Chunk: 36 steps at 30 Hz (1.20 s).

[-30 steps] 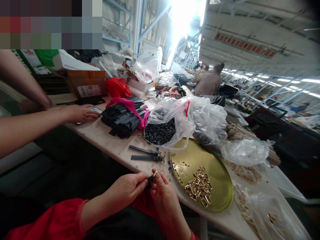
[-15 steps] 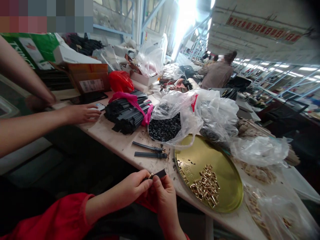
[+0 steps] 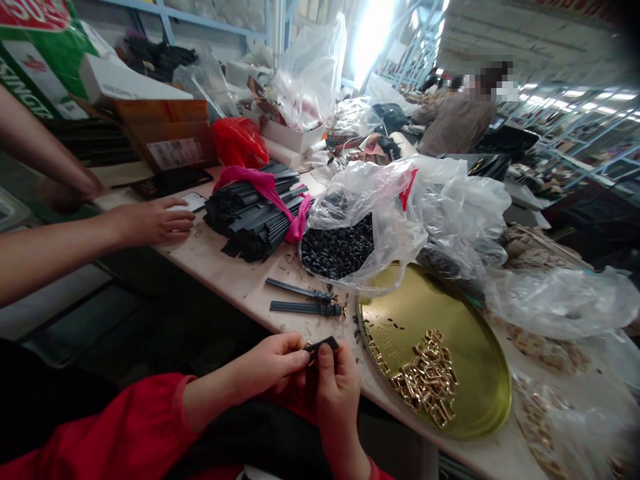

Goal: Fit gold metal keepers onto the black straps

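Just off the table's front edge, both my hands meet around a short black strap (image 3: 320, 346). My left hand (image 3: 267, 363) pinches its left end, where a bit of gold metal shows. The thumb and fingers of my right hand (image 3: 337, 380) are closed on its other end. Two dark straps with gold buckles (image 3: 303, 308) lie on the table beyond my hands. To the right, a round gold tray (image 3: 475, 373) holds a heap of gold buckles (image 3: 430, 380). An open plastic bag of small black loops (image 3: 340, 250) stands behind the straps.
Bundled black strips (image 3: 255, 217) tied with pink cloth lie on the table (image 3: 225, 283). Another person's hand (image 3: 155, 221) rests by a phone (image 3: 193, 201) at the left. A cardboard box (image 3: 160, 137) and red bag (image 3: 240, 141) stand behind; plastic bags lie at the right.
The camera view has shifted, so the table things appear lower and the tray farther right. My hands still hold the strap, with its angle slightly changed.
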Each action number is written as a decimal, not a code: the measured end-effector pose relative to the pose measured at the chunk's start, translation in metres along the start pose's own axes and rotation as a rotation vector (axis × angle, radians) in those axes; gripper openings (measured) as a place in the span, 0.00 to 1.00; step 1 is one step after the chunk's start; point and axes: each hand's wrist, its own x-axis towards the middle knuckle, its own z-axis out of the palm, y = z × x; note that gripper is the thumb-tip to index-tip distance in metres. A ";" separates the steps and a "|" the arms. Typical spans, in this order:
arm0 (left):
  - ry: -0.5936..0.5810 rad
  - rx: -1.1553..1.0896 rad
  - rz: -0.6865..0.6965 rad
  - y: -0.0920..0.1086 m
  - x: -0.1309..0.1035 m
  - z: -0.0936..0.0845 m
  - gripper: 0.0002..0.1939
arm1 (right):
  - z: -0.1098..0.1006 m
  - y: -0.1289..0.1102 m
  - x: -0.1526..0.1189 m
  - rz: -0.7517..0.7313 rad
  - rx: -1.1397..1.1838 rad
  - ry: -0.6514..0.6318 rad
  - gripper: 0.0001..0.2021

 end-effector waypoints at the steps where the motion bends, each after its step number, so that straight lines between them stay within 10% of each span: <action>1: 0.025 0.024 0.010 0.000 0.000 0.000 0.13 | -0.002 0.000 -0.001 -0.120 -0.111 0.018 0.09; 4: 0.108 0.142 0.069 0.001 -0.002 0.001 0.12 | -0.009 -0.002 -0.001 -0.282 -0.243 -0.018 0.05; 14: 0.134 0.283 0.072 0.013 0.005 -0.019 0.16 | -0.001 -0.011 0.019 0.174 0.074 -0.257 0.13; 20: 0.158 0.316 0.153 0.021 0.022 -0.034 0.12 | -0.016 -0.037 0.091 0.026 -0.279 -0.527 0.25; 24: 0.235 0.361 0.159 0.023 0.032 -0.045 0.16 | -0.023 -0.033 0.169 -0.296 -0.885 -0.240 0.09; 27: 0.259 0.348 0.190 0.021 0.038 -0.049 0.16 | -0.021 -0.024 0.204 -0.263 -1.152 -0.243 0.06; 36: 0.319 0.323 0.237 0.029 0.041 -0.041 0.13 | -0.019 -0.021 0.206 -0.208 -0.854 -0.182 0.06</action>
